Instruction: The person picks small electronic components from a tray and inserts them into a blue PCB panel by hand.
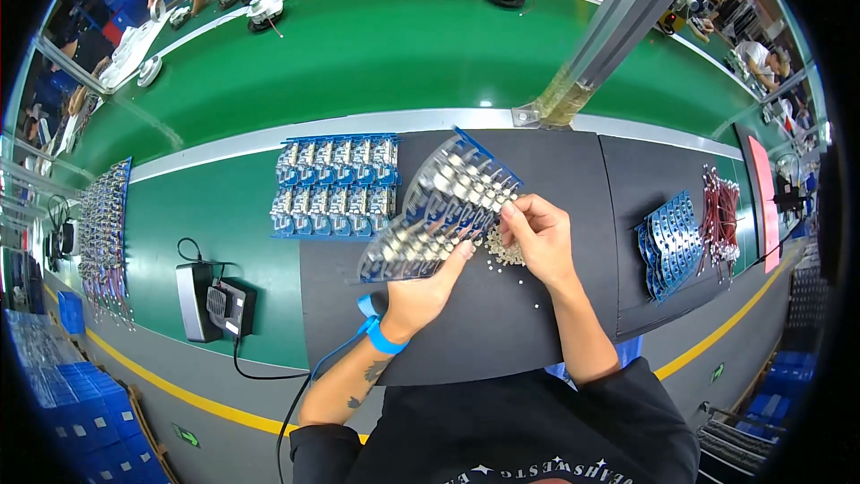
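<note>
Behind the black work mat (502, 323) runs a long green conveyor belt (376, 54), and on the mat's far left edge lies a flat blue panel of circuit boards (334, 186). The left hand (423, 291), with a blue wrist strap (381, 333), grips from below a tilted blue circuit board panel (443, 206) above the middle of the mat. The right hand (537, 235) is closed with pinched fingertips at the panel's right edge, just above a small pile of pale parts (503, 253); a stack of blue boards (670, 246) lies well apart to the right.
</note>
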`<state>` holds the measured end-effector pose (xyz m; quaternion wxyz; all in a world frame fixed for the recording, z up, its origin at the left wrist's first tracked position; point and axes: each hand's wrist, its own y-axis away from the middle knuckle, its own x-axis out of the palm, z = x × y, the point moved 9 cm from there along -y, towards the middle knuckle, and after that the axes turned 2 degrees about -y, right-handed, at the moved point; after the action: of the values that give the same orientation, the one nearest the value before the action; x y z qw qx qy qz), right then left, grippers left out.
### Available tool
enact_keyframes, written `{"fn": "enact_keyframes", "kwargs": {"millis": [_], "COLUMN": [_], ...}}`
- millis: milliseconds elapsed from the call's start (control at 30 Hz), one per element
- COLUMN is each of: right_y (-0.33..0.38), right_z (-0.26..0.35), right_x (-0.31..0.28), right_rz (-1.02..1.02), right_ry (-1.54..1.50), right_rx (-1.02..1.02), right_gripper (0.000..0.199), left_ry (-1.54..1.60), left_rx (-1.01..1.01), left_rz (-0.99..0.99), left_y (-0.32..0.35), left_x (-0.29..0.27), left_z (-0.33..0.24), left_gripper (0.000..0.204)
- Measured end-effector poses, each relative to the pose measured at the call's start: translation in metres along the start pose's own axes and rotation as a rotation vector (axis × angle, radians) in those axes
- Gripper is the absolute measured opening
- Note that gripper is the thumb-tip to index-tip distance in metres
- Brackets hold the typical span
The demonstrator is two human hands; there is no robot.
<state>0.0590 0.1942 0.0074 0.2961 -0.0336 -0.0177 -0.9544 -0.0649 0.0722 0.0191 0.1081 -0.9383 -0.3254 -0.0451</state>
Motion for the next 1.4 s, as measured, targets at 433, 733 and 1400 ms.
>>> {"fn": "enact_keyframes", "kwargs": {"millis": [433, 733, 1400], "right_y": [0.01, 0.012, 0.016], "right_z": [-0.011, 0.006, -0.012], "right_x": [-0.009, -0.007, -0.009], "right_rz": [0.001, -0.062, -0.039], "right_ry": [0.167, 0.002, 0.093], "right_rx": [0.121, 0.019, 0.243], "right_gripper": [0.015, 0.011, 0.017], "left_ry": [-0.422, -0.283, -0.648], "left_rx": [0.222, 0.148, 0.341], "left_rz": [-0.088, 0.055, 0.04], "left_y": [-0.001, 0.007, 0.005], "left_x": [-0.005, 0.014, 0.009], "left_z": [-0.023, -0.007, -0.021], "left_gripper": [0.019, 0.021, 0.03]}}
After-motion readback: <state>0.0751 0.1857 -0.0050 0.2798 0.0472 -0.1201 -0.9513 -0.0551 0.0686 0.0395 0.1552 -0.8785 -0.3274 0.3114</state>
